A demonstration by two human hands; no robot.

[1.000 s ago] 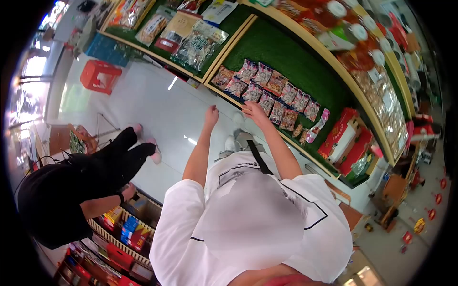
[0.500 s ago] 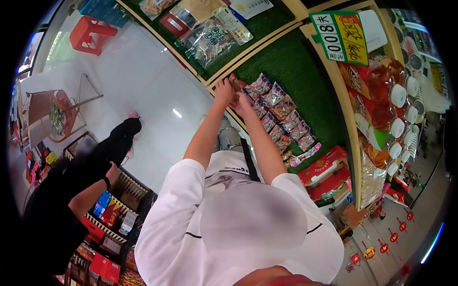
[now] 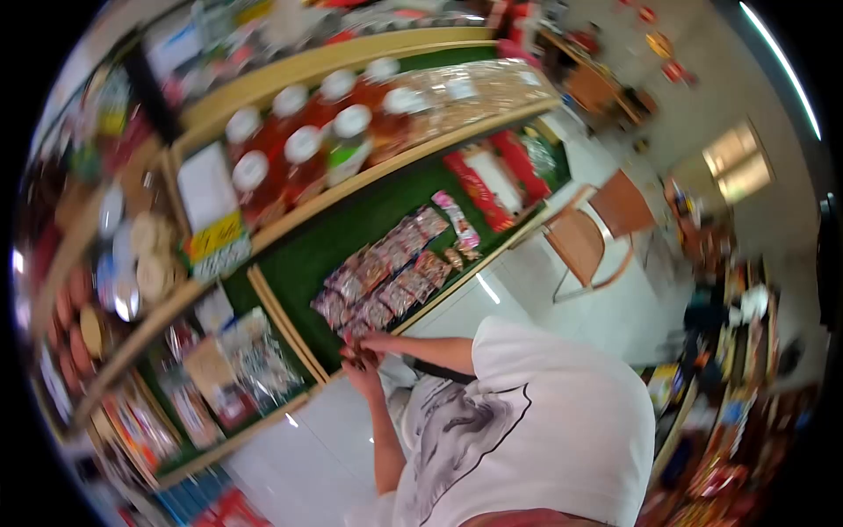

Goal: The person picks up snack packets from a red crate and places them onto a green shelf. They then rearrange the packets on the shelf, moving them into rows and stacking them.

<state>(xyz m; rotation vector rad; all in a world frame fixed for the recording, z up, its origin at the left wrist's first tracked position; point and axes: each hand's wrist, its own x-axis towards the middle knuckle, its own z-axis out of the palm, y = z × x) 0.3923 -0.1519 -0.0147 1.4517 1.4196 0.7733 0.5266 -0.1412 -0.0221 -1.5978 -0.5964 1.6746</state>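
My left hand [image 3: 358,364] and my right hand [image 3: 378,342] meet at the shelf's front edge, the left one nearer the floor side. Their fingers are closed around a small reddish snack packet [image 3: 355,334], mostly covered by the fingers and blurred. Directly beyond them, small clear-and-pink snack packets [image 3: 397,299] lie in two neat rows on green turf matting [image 3: 294,263]. A longer pink packet [image 3: 455,220] lies apart past the far end of the rows, with a few small brown pieces [image 3: 453,256] close by.
Red-drink bottles with white caps [image 3: 303,145] stand on the upper shelf behind a yellow-green price sign [image 3: 218,244]. A wooden divider [image 3: 285,325] separates a bay of bagged goods [image 3: 255,351]. A red carton [image 3: 481,189] sits at the far end. Brown chairs [image 3: 580,246] stand on the floor.
My view has swung round, so the shelf now runs diagonally and the bottles appear at upper left. The other person in black has left the view. My hands stay together by the packets.
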